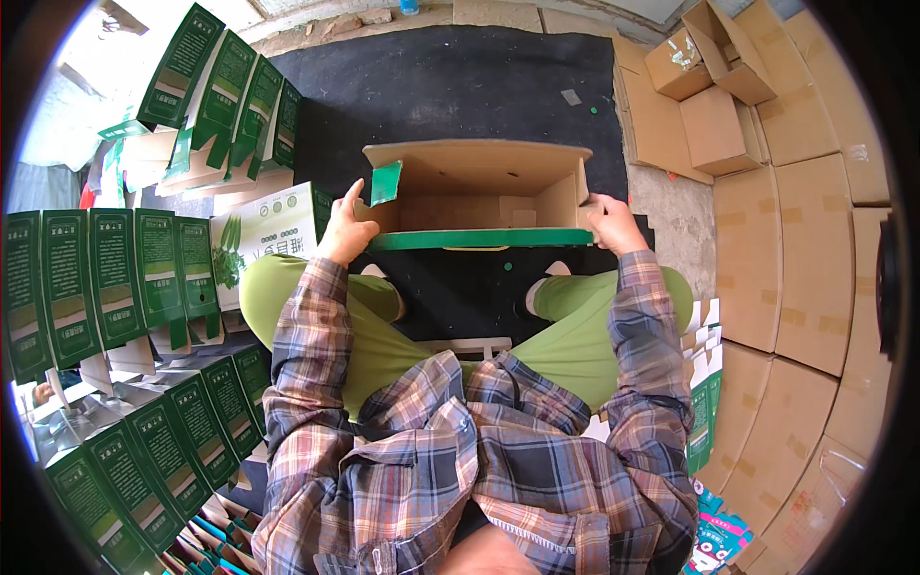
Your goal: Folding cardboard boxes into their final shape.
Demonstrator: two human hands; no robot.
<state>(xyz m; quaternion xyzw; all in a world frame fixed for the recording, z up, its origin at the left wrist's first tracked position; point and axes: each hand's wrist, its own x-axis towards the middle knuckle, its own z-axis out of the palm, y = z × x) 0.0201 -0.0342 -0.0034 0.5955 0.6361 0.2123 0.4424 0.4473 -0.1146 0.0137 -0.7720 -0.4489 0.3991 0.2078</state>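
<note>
We are holding an open cardboard carton (pixel 479 192) on the black mat (pixel 450 86) before our knees, our left hand (pixel 343 230) closed around its left wall near the green flap (pixel 385 182), our right hand (pixel 613 222) seemingly pinching the right corner. We are keeping both grips level, squaring the walls.

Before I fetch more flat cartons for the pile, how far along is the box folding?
Done: rows of folded green boxes stand on the person's left. In hand: an open carton, its brown inside showing, held at each end by the left hand and right hand; its green flap sticks up, unclosed. Left: flat brown cardboard sheets lie on the right.
</note>
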